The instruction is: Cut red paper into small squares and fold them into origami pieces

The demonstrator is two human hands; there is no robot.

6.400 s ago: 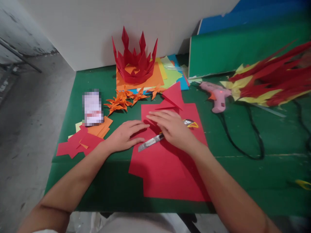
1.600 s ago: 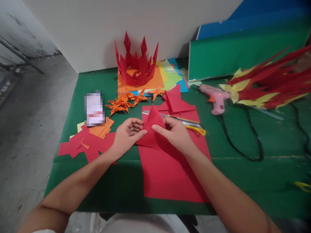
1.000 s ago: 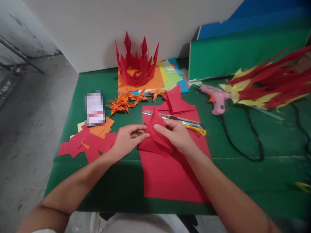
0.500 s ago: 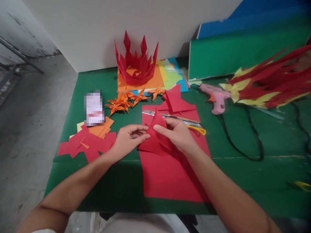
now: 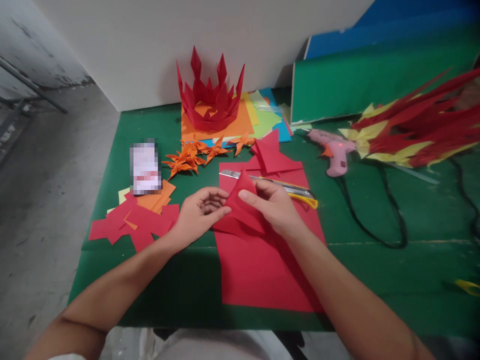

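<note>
Red paper, one large flat sheet (image 5: 270, 275), lies on the green-covered table (image 5: 168, 295), and just above its left part a smaller folded piece of red paper (image 5: 243, 207) is held between both bare hands, its pointed tip upward. The left hand (image 5: 200, 212) comes in from the left of the sheet, forearm slanting, wrist low, fingers curled inward and thumb stretched out; its grip is narrow, thumb and fingertips pinching the folded piece's left edge. The right hand (image 5: 275, 205) sits over the sheet, its forearm slanting across the sheet's right side; the thumb presses flat on the front of the folded piece with fingers behind, a close pinch. At the sheet's far part, behind that hand, is a long metal-and-yellow utility knife (image 5: 302, 192), blade pointing left; whether the fingers touch it, I cannot tell. Angular red paper scraps (image 5: 142, 225) lie left of the sheet, and a pink plastic glue gun (image 5: 335, 150) rests beyond its right side.
</note>
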